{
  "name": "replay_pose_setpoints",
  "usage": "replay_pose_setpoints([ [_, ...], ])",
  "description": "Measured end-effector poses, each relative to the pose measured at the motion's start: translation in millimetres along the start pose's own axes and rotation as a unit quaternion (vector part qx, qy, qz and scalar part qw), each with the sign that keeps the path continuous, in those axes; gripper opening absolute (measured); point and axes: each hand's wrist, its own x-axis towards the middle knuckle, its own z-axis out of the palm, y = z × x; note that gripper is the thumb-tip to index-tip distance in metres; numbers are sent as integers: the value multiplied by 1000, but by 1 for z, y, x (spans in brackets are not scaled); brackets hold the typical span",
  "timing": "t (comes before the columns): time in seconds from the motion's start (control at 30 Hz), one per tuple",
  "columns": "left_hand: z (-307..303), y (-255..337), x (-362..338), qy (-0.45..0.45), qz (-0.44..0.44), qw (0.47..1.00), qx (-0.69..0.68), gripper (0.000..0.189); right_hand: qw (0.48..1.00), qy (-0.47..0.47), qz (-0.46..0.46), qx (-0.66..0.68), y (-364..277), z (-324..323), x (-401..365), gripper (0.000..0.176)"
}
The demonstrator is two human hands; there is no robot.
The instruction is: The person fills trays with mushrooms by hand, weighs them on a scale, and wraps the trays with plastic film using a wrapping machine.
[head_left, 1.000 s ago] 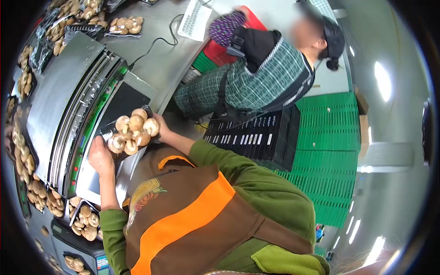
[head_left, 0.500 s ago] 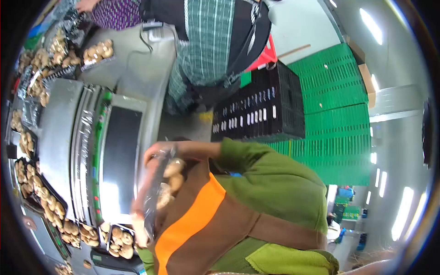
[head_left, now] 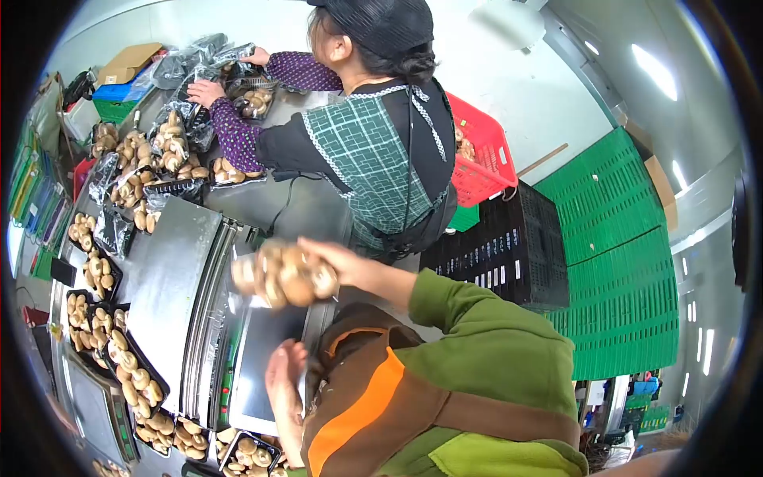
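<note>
My right hand [head_left: 330, 258] grips a tray of mushrooms [head_left: 286, 277] from its near end, with the brown caps facing up. The mushrooms are smeared by motion, and the tray beneath them is mostly hidden. Below it, my left hand [head_left: 288, 381] is apart from the tray, empty, with its fingers stretched out. Under both hands lies a metal machine [head_left: 171, 278] with rollers and a flat plate [head_left: 270, 358] whose surface reflects light.
Several trays of mushrooms [head_left: 135, 374] line the machine's far side. A co-worker [head_left: 373, 151] in a checked apron handles black trays [head_left: 214, 60] at the table's far end. A red basket [head_left: 485, 151], black crates [head_left: 493, 246] and green crates [head_left: 620, 294] stand on the right.
The tray has turned from edge-on to caps up and moved away from my apron. My left hand has let go of it. The view has shifted, bringing the co-worker's upper body into sight.
</note>
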Motion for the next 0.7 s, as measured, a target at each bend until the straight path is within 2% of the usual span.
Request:
replay_pose_setpoints([
  [0.03,-2,7,-2,41,30,998,20,37,995,-52,-2,82,-5,-10,24,45],
  [0.07,-6,13,-2,82,58,994,42,35,989,-98,-54,95,-14,-16,41,47],
  [0.13,-22,26,-7,107,124,983,85,32,992,5,-102,80,-27,-40,78,52],
  [0.17,-36,29,-8,127,149,976,96,33,984,-77,-124,99,-31,-59,103,53],
  [0.2,-53,32,-7,135,171,970,110,34,976,-91,-170,102,-35,-60,115,54],
  [0.23,-66,39,-5,151,189,961,134,37,957,-186,-215,55,-35,-86,152,53],
  [0.27,-76,48,-5,171,208,951,155,40,942,-173,-288,4,-42,-54,133,52],
  [0.3,-81,58,-1,216,218,936,174,44,956,-5,-290,40,-32,-80,169,45],
  [0.33,-86,65,-9,300,239,907,175,47,955,129,-255,73,-26,-75,209,39],
  [0.4,-96,83,-18,328,242,854,322,41,962,118,-196,150,-19,-89,234,29],
  [0.43,-102,85,-20,326,269,847,322,38,962,143,-221,75,-13,-86,216,23],
  [0.47,-106,80,-14,334,269,896,112,41,972,127,-174,99,-16,-99,220,19],
  [0.5,-84,102,-18,398,237,880,106,39,978,112,-126,122,-11,-126,238,17],
  [0.53,-127,88,-9,385,281,872,111,35,975,130,-177,37,-9,-92,205,12],
  [0.57,-136,81,-9,418,306,851,87,29,961,156,-225,-46,-10,-49,162,6],
  [0.6,-156,76,-15,424,311,844,107,29,946,200,-216,-139,-10,6,126,8],
  [0.63,-157,72,-14,476,343,801,115,33,923,203,-227,-234,1,34,119,15],
  [0.7,-165,80,-19,562,377,708,200,48,908,85,-203,-355,24,86,120,15],
])
